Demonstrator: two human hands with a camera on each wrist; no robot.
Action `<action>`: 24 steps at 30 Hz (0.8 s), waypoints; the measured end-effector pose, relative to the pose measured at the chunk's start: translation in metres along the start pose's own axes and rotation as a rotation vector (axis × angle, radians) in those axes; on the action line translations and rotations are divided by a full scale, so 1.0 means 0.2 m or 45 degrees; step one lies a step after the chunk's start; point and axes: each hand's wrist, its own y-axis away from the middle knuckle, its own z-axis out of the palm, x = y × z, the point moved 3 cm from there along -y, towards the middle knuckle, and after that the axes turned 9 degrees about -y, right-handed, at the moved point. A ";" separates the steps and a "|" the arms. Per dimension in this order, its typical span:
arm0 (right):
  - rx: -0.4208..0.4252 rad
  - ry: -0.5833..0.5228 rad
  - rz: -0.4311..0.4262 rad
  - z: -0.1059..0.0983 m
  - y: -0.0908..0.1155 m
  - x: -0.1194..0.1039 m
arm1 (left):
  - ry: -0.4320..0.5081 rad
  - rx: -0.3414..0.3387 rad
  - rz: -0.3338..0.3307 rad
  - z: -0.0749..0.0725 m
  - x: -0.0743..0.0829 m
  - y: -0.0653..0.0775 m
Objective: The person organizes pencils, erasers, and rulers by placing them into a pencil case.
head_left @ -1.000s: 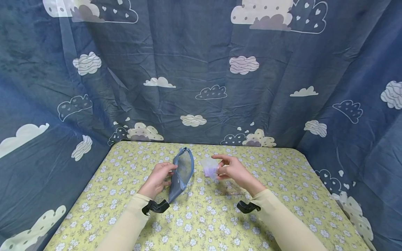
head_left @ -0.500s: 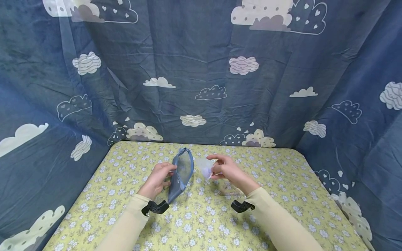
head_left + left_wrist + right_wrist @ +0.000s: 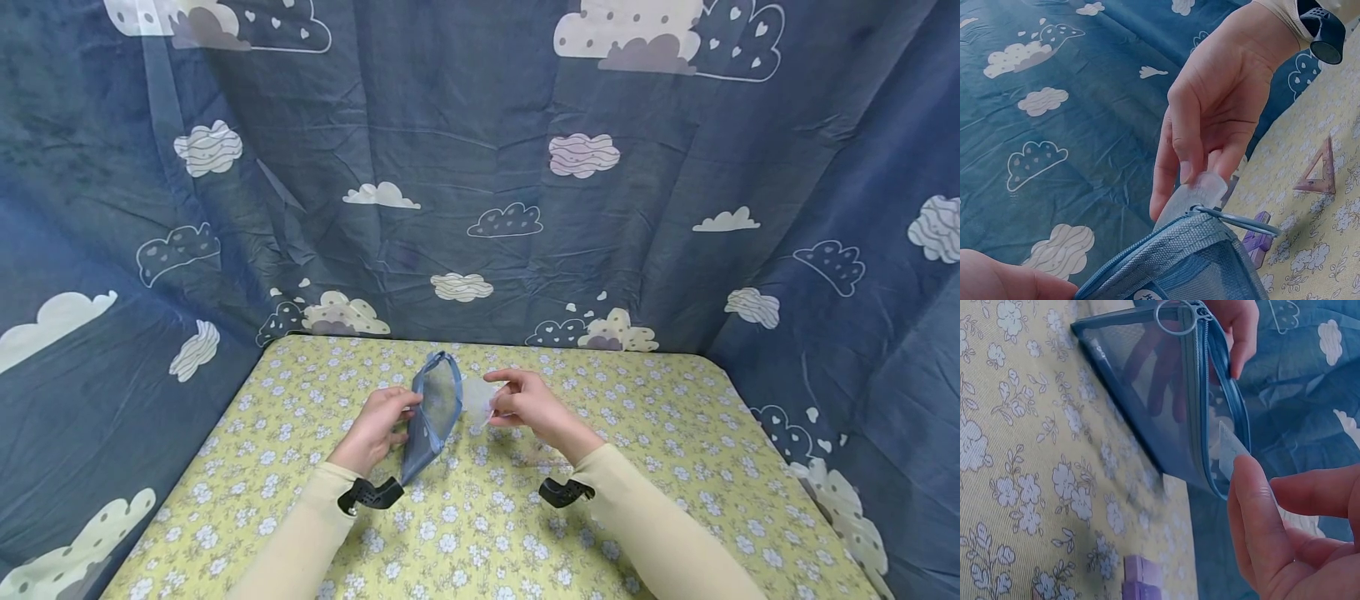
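Note:
A blue mesh zip pouch (image 3: 422,446) stands tilted on the table with its mouth open toward the right. My left hand (image 3: 375,425) grips its left side; several fingers show through the mesh in the right wrist view. Between thumb and fingers my right hand (image 3: 538,408) pinches a clear plastic protractor (image 3: 477,398). In the right wrist view the protractor's pointed corner (image 3: 1229,450) is at the pouch's mouth. From the left wrist, its rounded edge (image 3: 1204,190) shows behind the zipped rim (image 3: 1166,244), where a ring pull (image 3: 1241,222) hangs.
A see-through set square (image 3: 1319,172) lies on the flowered yellow tablecloth (image 3: 450,542), under the right forearm in the head view. A small purple block (image 3: 1257,240) lies near the pouch. Blue cloud-patterned curtains (image 3: 420,250) enclose the table's back and sides.
My right hand has moved left with the protractor, bringing it up to the pouch's mouth. The left hand and the pouch have stayed in place.

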 end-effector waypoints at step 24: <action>0.057 -0.084 0.006 0.09 -0.05 0.00 | 0.023 0.000 -0.017 0.00 0.00 0.00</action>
